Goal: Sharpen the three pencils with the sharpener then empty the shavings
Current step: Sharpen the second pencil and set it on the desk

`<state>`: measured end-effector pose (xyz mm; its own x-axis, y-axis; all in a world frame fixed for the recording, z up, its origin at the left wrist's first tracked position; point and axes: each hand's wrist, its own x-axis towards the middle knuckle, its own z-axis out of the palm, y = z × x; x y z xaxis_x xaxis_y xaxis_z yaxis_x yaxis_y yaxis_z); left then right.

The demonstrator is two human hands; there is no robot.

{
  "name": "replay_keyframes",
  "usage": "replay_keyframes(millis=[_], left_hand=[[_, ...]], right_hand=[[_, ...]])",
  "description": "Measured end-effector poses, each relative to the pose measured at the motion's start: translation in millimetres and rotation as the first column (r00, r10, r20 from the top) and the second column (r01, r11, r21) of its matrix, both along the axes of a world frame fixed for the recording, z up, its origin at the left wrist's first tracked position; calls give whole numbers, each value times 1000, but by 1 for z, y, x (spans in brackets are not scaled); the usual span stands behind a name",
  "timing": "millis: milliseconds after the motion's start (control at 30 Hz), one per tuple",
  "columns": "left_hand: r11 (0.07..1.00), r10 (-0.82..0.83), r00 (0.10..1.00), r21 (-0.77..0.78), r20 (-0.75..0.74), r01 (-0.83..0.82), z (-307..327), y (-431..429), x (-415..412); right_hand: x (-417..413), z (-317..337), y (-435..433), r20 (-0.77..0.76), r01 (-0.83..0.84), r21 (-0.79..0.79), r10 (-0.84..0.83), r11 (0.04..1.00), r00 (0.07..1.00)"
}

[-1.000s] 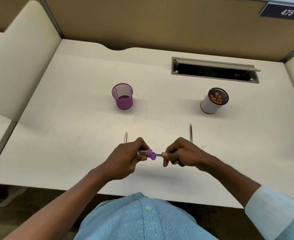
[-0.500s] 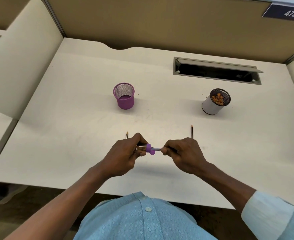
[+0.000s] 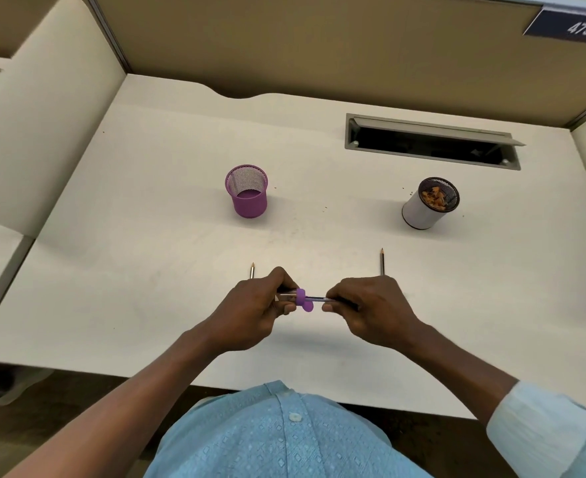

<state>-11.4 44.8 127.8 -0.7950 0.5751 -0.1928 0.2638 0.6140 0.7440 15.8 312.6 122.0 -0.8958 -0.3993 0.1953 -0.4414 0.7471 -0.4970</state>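
Three pencils: one held (image 3: 319, 299) at centre, one tip (image 3: 252, 270) at 11 o'clock of it, another (image 3: 382, 262) at 1 o'clock. One purple sharpener (image 3: 302, 298). Two mesh cups: purple (image 3: 246, 191), white (image 3: 429, 203). Two hands: left (image 3: 253, 308), right (image 3: 367, 305).

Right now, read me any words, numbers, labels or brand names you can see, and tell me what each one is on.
"475": white digits on the dark blue plate fixed to the partition wall, top right.
Print on the pencil held between the left hand and right hand: too small and blurred to read.
No text shows on the purple sharpener, purple mesh cup or white cup.
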Motion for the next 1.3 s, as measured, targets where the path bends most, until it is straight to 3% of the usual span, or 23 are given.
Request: replay_keyframes(millis=[67,100,133,167,200,267,300,367,433,567,633,700,733,800,833,900,933,967,1000,1067,1133,1200,1300], left_hand=[[1000,6,1000,10,-2,-6,2,1,-1],[1000,3,1000,7,-12,-3,2,0,-2],[1000,-6,1000,1,-27,7,2,0,-2],[1000,-24,999,-7,-45,24,2,-1,-2],[999,-45,997,-12,-56,44,1,-2,-1],[998,-69,996,-3,-59,69,0,-2,2],[997,-76,996,0,-54,76,0,-2,3],[997,-73,997,3,-39,73,-1,-2,5],[999,-53,998,9,-28,53,-1,-3,4],[1000,-10,1000,14,-10,11,0,-4,0],[1000,11,1000,22,-6,-11,1,-3,-2],[999,28,1000,36,-9,-27,3,-3,-4],[999,29,1000,38,-10,-29,3,-3,-4],[999,21,1000,39,-20,-21,4,-5,-4],[999,12,999,39,-31,-10,4,-5,-3],[999,-20,998,48,-55,23,4,-5,1],[998,-34,997,54,-70,38,4,-5,3],[997,-40,996,59,-84,45,4,-4,5],[997,-38,995,64,-94,44,3,-4,7],[997,-28,995,62,-99,34,3,-3,8],[998,-27,996,54,-86,31,2,-4,8],[999,-25,997,44,-70,28,3,-4,7],[999,-7,999,40,-48,9,4,-5,4]], right_hand=[[2,-1,1,-112,18,96,-7,995,994],[2,2,-3,-33,40,86,-37,996,999],[-1,8,-6,163,68,22,-71,997,984],[-6,14,-8,440,114,-87,-64,990,896],[-11,20,-8,686,203,-185,-22,962,727],[-17,30,-5,899,336,-243,80,910,431],[-18,32,-4,913,327,-241,100,914,394],[-17,32,-4,881,235,-212,81,949,465],[-15,28,-5,771,169,-146,5,975,637],[-8,12,-3,291,56,-113,-21,992,956],[-4,5,-4,-20,17,8,-16,1000,1000],[-1,2,-5,-182,36,108,-16,993,983],[1,2,-6,-188,55,112,-33,992,982],[0,9,-11,56,92,35,-94,995,994],[-4,15,-12,306,122,-50,-101,991,947],[-12,29,-10,784,281,-213,-8,936,621],[-16,34,-7,894,345,-227,54,911,445],[-18,37,-4,937,359,-221,96,907,336],[-18,39,-3,948,346,-217,112,913,297],[-17,40,-3,935,307,-223,113,925,337],[-14,40,-6,894,277,-231,91,933,439],[-11,36,-7,803,233,-203,25,951,596],[-5,23,-5,512,147,-162,-44,976,858]])
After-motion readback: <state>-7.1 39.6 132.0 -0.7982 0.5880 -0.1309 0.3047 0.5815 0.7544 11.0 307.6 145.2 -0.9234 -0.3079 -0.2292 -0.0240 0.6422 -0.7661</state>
